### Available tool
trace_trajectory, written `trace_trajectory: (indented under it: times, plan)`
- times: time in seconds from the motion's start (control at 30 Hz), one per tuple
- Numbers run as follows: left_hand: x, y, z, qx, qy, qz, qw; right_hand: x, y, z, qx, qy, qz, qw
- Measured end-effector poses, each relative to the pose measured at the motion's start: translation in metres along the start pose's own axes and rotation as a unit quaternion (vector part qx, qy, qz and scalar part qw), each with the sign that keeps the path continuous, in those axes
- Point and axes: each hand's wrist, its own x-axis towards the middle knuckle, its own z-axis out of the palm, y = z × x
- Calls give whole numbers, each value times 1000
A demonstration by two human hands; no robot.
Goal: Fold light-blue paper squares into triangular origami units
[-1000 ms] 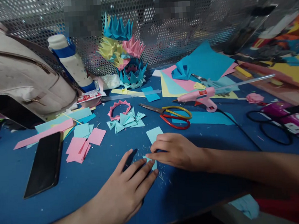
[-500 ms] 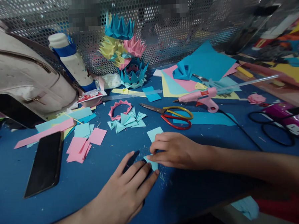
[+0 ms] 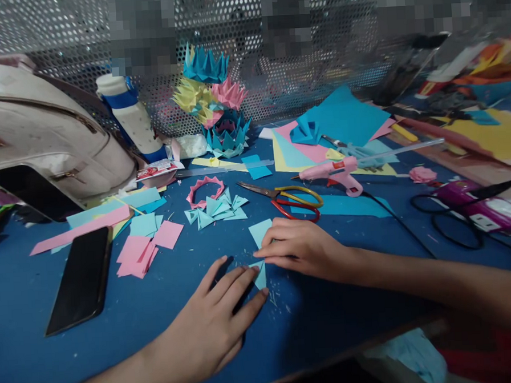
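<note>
A small light blue paper piece (image 3: 261, 276), partly folded to a pointed shape, lies on the blue table between my hands. My left hand (image 3: 217, 316) rests with fingers spread, and its fingertips press the left side of this paper. My right hand (image 3: 303, 247) has its fingers bent together at the paper's upper corner; the thumb side partly hides the contact. Just beyond it lies a flat light blue paper square (image 3: 260, 232). Folded light blue paper triangles (image 3: 217, 208) and a pink folded paper ring (image 3: 206, 192) are farther off.
Scissors (image 3: 281, 198) and a pink glue gun (image 3: 331, 173) with its cord lie behind my right hand. Pink paper squares (image 3: 138, 256) and a phone (image 3: 81, 280) are at left. A folded-paper model (image 3: 229, 133) and a bottle (image 3: 134, 120) stand at the back.
My right hand's fingers have slid up and back from the middle of the small paper to its upper corner, showing more of it. My left hand stays on it. The view has shifted slightly.
</note>
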Motion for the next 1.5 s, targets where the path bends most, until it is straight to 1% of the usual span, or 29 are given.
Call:
trace_trajectory:
  times: [0.1,0.17,0.3,0.37,0.43,0.57,0.63,0.7,0.97,1.13,1.2,1.3,1.4,1.43,1.5]
  plan:
    - [0,0,0,-7,-1,0,1000,-1,0,4,-22,3,-29,999]
    - [0,0,1,-8,2,1,1000,0,0,5,-56,0,-63,996]
    - [0,-1,3,0,12,4,1000,0,-1,2,-152,-17,-146,978]
    - [0,-1,3,5,16,9,1000,-1,-2,-1,-185,-30,-163,969]
    - [0,-1,2,11,22,13,1000,-4,-3,-5,-202,-46,-161,965]
    - [2,-1,0,17,28,22,999,-5,-2,-14,-190,-69,-152,967]
    - [2,0,-1,21,28,23,999,-2,1,-16,-174,-79,-139,972]
    - [2,1,-1,25,29,20,999,1,4,-15,-169,-83,-143,972]
    - [2,2,-2,23,24,18,999,16,11,-4,-191,-97,-211,954]
    - [2,2,0,19,24,20,999,27,9,2,-176,-75,-242,951]
    - [1,1,1,15,22,19,999,29,10,3,-160,-76,-241,954]
    - [0,1,0,11,16,16,1000,27,10,2,-120,-79,-199,969]
    - [0,1,-1,9,17,9,1000,19,9,-3,-49,-37,-140,988]
    - [0,1,-1,7,24,8,1000,16,9,-4,-21,-20,-129,991]
    - [0,2,0,3,40,9,999,9,8,-5,18,2,-137,990]
